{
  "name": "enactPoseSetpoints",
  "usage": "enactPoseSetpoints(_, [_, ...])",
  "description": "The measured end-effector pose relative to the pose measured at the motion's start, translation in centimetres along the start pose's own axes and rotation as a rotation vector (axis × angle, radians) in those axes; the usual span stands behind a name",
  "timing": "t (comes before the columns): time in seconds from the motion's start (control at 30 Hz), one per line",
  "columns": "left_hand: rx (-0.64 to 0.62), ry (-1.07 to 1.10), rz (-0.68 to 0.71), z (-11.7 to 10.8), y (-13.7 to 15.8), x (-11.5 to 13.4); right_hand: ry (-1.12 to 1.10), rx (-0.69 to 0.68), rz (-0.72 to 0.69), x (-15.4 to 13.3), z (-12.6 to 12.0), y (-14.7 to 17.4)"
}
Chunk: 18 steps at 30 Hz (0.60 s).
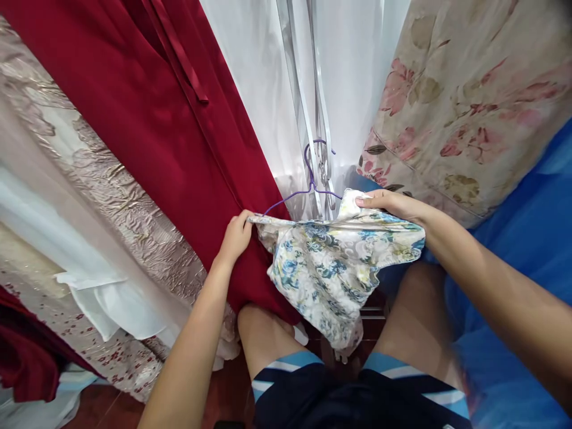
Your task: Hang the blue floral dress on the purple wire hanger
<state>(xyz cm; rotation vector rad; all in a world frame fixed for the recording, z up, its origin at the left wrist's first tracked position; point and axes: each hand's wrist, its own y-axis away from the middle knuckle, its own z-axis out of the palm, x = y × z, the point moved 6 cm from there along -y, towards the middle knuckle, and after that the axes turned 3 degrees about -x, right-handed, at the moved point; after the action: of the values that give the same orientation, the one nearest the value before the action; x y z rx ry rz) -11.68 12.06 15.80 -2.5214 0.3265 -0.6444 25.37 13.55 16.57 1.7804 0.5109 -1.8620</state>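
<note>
Below centre, left hand [236,238] at nine o'clock and right hand [394,204] at two pinch a white, blue-flowered cloth garment [324,262]; the purple wire hanger [311,187] at twelve looks partly inserted, draping unfinished.

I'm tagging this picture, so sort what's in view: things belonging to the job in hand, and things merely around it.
In the job:
blue-flowered garment, between left hand and right hand
purple hanger, partly behind the garment

Merely around, it seems:
red satin fabric
pink-flowered fabric
blue fabric
white fabric
textured pinkish fabric
</note>
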Motion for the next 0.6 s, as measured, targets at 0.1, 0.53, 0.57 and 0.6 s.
enactPoseSetpoints(0.1, [0.044, 0.317, 0.06, -0.8, -2.2, 2.8, -0.047, -0.02, 0.044, 0.4, 0.3, 0.3])
enactPoseSetpoints(0.53, [0.228, 0.335, 0.002, -0.5, 1.3, 4.2, 0.419, 0.579, -0.516, 4.1, -3.4, 8.0])
enactPoseSetpoints(0.57, [0.274, 0.286, 0.012, -1.1, 1.7, 4.8, 0.485, 0.639, -0.57, 3.4, -3.3, 8.4])
enactPoseSetpoints(0.6, [0.316, 0.24, 0.014, -1.8, 2.1, 5.2, 0.518, 0.686, -0.619, 2.5, -3.1, 8.5])
